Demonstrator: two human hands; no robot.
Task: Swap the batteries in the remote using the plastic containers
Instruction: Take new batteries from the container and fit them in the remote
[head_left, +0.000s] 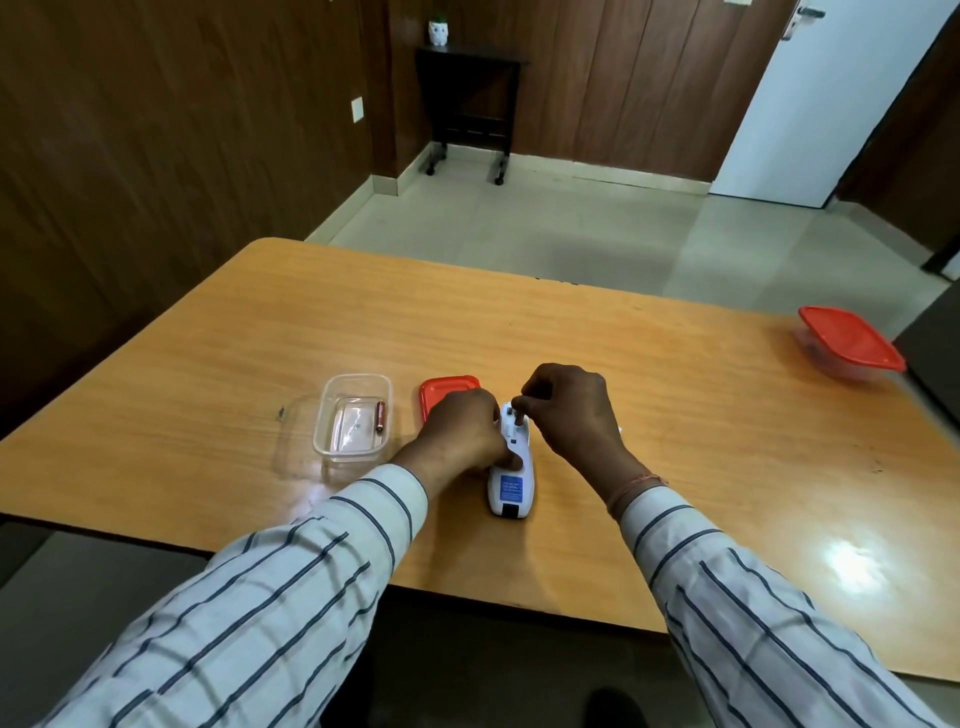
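Note:
A white remote (511, 480) lies face down on the wooden table (571, 338), its battery bay open at the far end. My left hand (462, 434) grips the remote's left side and holds it down. My right hand (569, 410) pinches a battery (518, 415) at the open bay with its fingertips. To the left stands an open clear plastic container (332, 444) with one red battery (381, 415) inside. Its red lid (447, 389) lies flat behind my left hand, partly hidden.
A second clear container with a red lid (849, 340) sits closed at the table's far right edge. Beyond the table are a tiled floor, a small dark side table (470, 104) and a white door.

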